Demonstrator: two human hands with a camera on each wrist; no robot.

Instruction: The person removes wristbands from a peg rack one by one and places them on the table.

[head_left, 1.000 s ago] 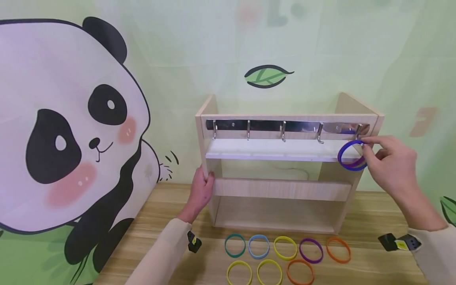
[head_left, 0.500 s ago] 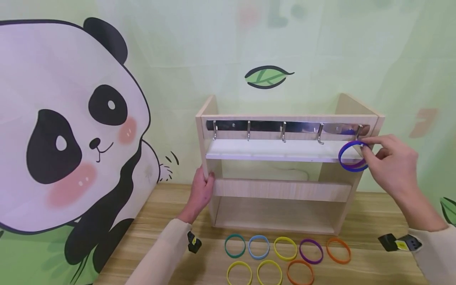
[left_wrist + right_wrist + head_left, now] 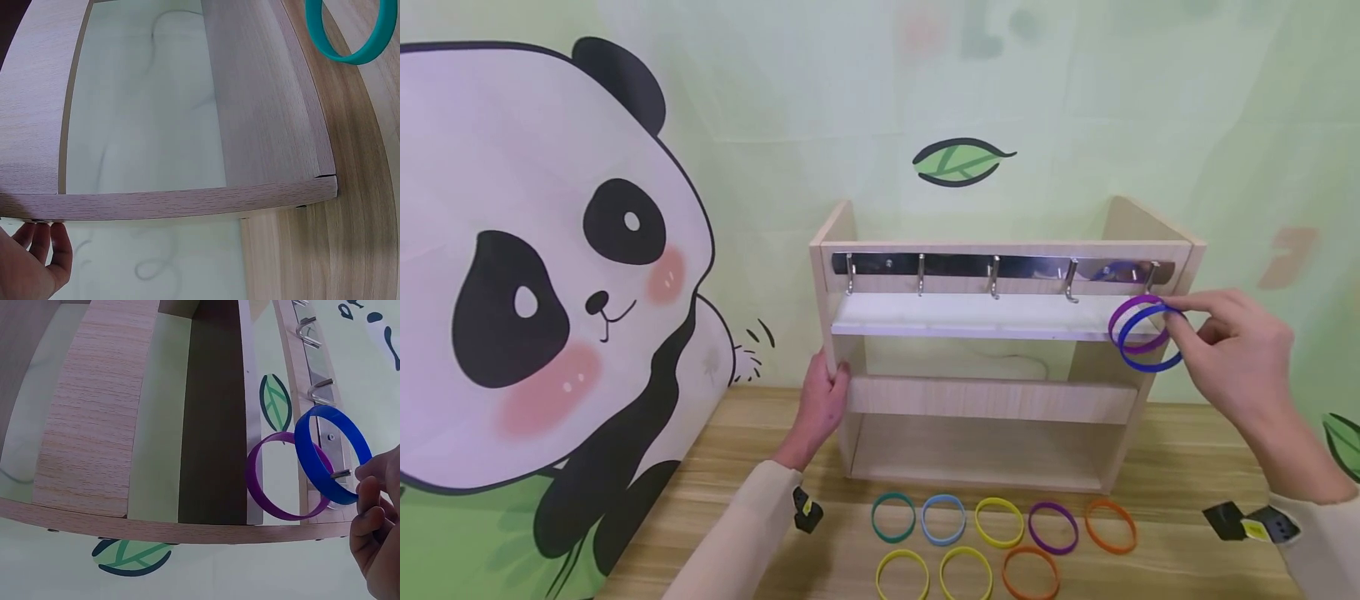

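My right hand (image 3: pixel 1240 350) pinches a blue wristband (image 3: pixel 1150 368) between thumb and forefinger, in front of the rightmost hook (image 3: pixel 1153 275) of a wooden shelf unit (image 3: pixel 992 396). A purple wristband (image 3: pixel 1113 321) hangs at that same hook, just behind the blue one. In the right wrist view the hook's tip shows inside the blue wristband (image 3: pixel 303 444); the purple wristband (image 3: pixel 255 487) sits lower and overlaps it. My left hand (image 3: pixel 822 400) grips the unit's left side panel, thumb at the front edge. In the left wrist view its fingers (image 3: pixel 60 250) press the panel's outer face.
Several wristbands lie in two rows on the wooden table before the unit, among them a teal wristband (image 3: pixel 893 540) and an orange wristband (image 3: pixel 1112 550). More hooks (image 3: pixel 995 275) line the metal rail (image 3: pixel 958 265). A panda-printed wall stands at left.
My right hand has shifted slightly right and down with the blue wristband. Blue and purple, closely overlapped before, now stand further apart. The left hand stays on the panel.
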